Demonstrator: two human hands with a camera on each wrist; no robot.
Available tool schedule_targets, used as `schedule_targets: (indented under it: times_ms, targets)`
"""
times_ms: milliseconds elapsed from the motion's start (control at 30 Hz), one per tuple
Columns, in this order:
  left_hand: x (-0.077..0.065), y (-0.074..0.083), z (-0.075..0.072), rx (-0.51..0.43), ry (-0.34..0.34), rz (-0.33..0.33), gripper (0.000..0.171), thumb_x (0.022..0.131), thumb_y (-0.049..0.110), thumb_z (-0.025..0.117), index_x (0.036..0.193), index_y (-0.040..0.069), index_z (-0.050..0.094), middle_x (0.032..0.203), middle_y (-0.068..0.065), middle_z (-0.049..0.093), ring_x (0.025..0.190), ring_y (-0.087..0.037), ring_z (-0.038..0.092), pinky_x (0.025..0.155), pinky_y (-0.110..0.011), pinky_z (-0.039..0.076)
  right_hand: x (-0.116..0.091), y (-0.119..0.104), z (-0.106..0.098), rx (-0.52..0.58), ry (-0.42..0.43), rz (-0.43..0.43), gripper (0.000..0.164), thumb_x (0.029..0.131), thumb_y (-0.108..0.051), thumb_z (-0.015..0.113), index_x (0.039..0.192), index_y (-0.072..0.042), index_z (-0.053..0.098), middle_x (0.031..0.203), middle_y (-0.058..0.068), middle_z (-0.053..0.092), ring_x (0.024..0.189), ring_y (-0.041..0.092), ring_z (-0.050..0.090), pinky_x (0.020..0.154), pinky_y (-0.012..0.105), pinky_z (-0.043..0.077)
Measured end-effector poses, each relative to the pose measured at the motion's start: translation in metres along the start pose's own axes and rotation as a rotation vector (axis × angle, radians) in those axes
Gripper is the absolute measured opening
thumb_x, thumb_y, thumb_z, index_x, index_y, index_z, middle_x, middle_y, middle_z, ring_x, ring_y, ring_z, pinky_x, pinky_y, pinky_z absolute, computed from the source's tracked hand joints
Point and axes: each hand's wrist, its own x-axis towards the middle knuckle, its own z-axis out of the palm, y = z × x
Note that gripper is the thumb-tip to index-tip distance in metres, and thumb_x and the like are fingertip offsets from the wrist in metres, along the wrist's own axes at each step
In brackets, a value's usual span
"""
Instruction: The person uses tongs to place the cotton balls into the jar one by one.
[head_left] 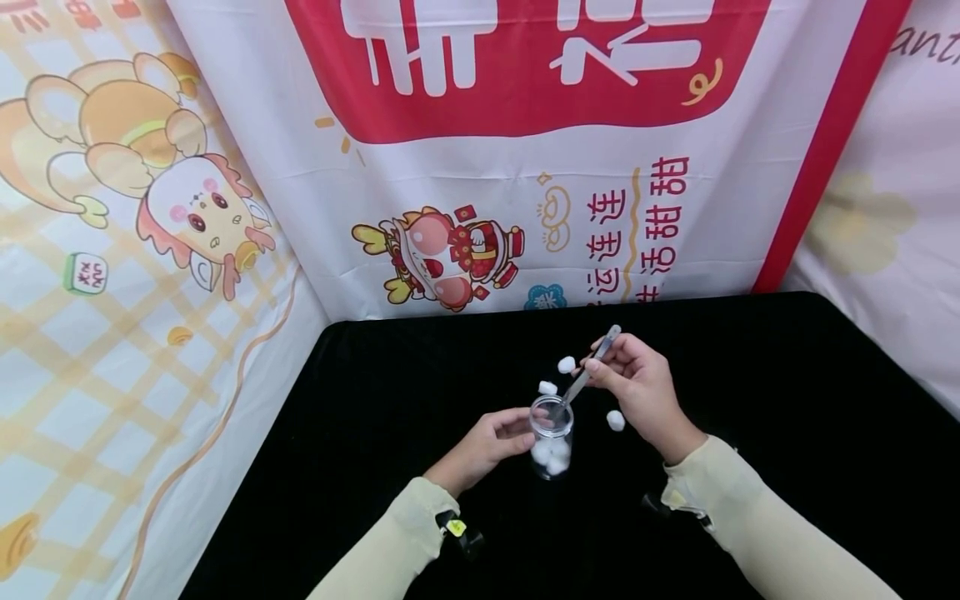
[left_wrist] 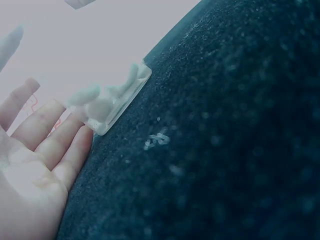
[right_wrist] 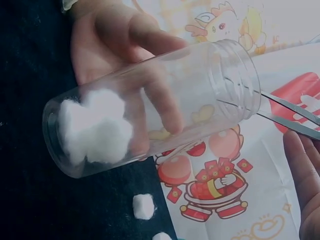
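A clear jar [head_left: 557, 431] stands on the black tabletop with several cotton balls [right_wrist: 97, 127] at its bottom. My left hand [head_left: 486, 443] holds the jar from the left, thumb on the near side and fingers around the far side. Above and to the right, my right hand [head_left: 639, 390] pinches metal tweezers [head_left: 597, 362]. The tweezer tips reach inside the jar's mouth; in the right wrist view they are spread apart with nothing between them. Outside the jar lie three cotton balls: one cotton ball [head_left: 547, 387] just behind it, another [head_left: 566, 365] farther back, and a third [head_left: 616, 420] to the right.
The black cloth-covered table [head_left: 360, 400] extends around the jar. Behind it hangs a white and red printed cloth [head_left: 480, 167], with a yellow-checked printed cloth [head_left: 112, 350] along the left side. A dark wrist strap [head_left: 468, 540] sits on the left cuff.
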Motion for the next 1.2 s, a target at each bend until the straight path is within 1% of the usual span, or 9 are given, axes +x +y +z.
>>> schedule_targets:
  times_ms: [67,133,233,400,567,800,867,1067,1200]
  targets:
    - [0.000,0.000,0.000,0.003,-0.003,0.009,0.042,0.098,0.015,0.058,0.138,0.004,0.052,0.135,-0.009,0.057,0.123,-0.022,0.054,0.102,-0.037,0.043,0.000,-0.001,0.000,0.010,0.009,-0.003,0.022,0.092,0.003,0.063,0.104,0.016,0.050,0.093,0.019,0.067,0.085,0.031,0.070,0.072,0.037,0.058]
    - [0.001,-0.001,-0.001,0.003,-0.006,0.017,0.043,0.097,0.016,0.059,0.138,0.004,0.053,0.134,-0.010,0.057,0.123,-0.023,0.054,0.101,-0.038,0.043,0.000,-0.003,-0.001,0.016,0.014,-0.008,0.023,0.092,0.003,0.063,0.105,0.016,0.050,0.093,0.017,0.068,0.086,0.032,0.070,0.071,0.037,0.058]
    - [0.001,-0.002,-0.001,-0.010,-0.009,0.023,0.045,0.095,0.017,0.062,0.138,0.003,0.052,0.134,-0.010,0.057,0.123,-0.024,0.054,0.101,-0.038,0.044,0.001,-0.005,-0.002,0.013,0.020,-0.017,0.024,0.092,0.002,0.064,0.105,0.016,0.050,0.092,0.017,0.068,0.085,0.031,0.070,0.071,0.035,0.058]
    - [0.001,-0.005,-0.001,-0.051,-0.019,0.017,0.053,0.090,0.018,0.070,0.138,0.002,0.052,0.133,-0.012,0.058,0.122,-0.026,0.054,0.098,-0.039,0.046,0.003,-0.009,-0.006,0.012,0.050,-0.039,0.019,0.091,0.001,0.065,0.105,0.009,0.054,0.092,0.019,0.069,0.084,0.029,0.071,0.069,0.033,0.058]
    - [0.000,-0.006,-0.001,-0.066,-0.029,0.009,0.061,0.085,0.017,0.077,0.138,0.003,0.052,0.132,-0.012,0.058,0.123,-0.026,0.054,0.100,-0.039,0.045,0.005,-0.011,-0.010,0.035,0.086,-0.056,0.016,0.091,0.002,0.066,0.104,0.003,0.057,0.092,0.016,0.070,0.083,0.026,0.071,0.069,0.032,0.058]
    - [0.001,-0.006,0.000,-0.036,-0.027,0.008,0.060,0.083,0.008,0.077,0.137,0.004,0.052,0.134,-0.011,0.056,0.124,-0.024,0.052,0.104,-0.037,0.041,0.009,-0.013,-0.017,0.053,0.097,-0.090,0.016,0.091,0.003,0.065,0.104,0.004,0.057,0.092,0.014,0.069,0.083,0.025,0.071,0.071,0.033,0.057]
    - [0.002,-0.006,0.000,-0.032,-0.028,0.007,0.060,0.083,0.006,0.076,0.138,0.004,0.052,0.135,-0.010,0.055,0.125,-0.024,0.052,0.105,-0.037,0.040,0.011,-0.014,-0.022,0.008,0.102,-0.109,0.016,0.090,0.003,0.065,0.103,0.005,0.057,0.091,0.015,0.069,0.083,0.023,0.071,0.070,0.031,0.057]
    - [0.002,-0.008,0.000,-0.016,-0.027,0.004,0.057,0.083,0.008,0.076,0.136,0.006,0.054,0.135,-0.009,0.056,0.124,-0.024,0.052,0.104,-0.037,0.041,0.015,-0.016,-0.037,-0.217,0.088,-0.169,0.019,0.089,0.003,0.067,0.102,0.009,0.056,0.091,0.019,0.068,0.081,0.018,0.071,0.071,0.025,0.056]
    - [0.002,-0.008,0.000,-0.003,-0.025,0.009,0.055,0.085,0.011,0.075,0.135,0.006,0.055,0.133,-0.010,0.056,0.123,-0.025,0.054,0.102,-0.037,0.042,0.017,-0.015,-0.044,-0.261,0.085,-0.170,0.019,0.089,0.003,0.068,0.103,0.009,0.056,0.089,0.021,0.066,0.080,0.018,0.071,0.071,0.025,0.056]
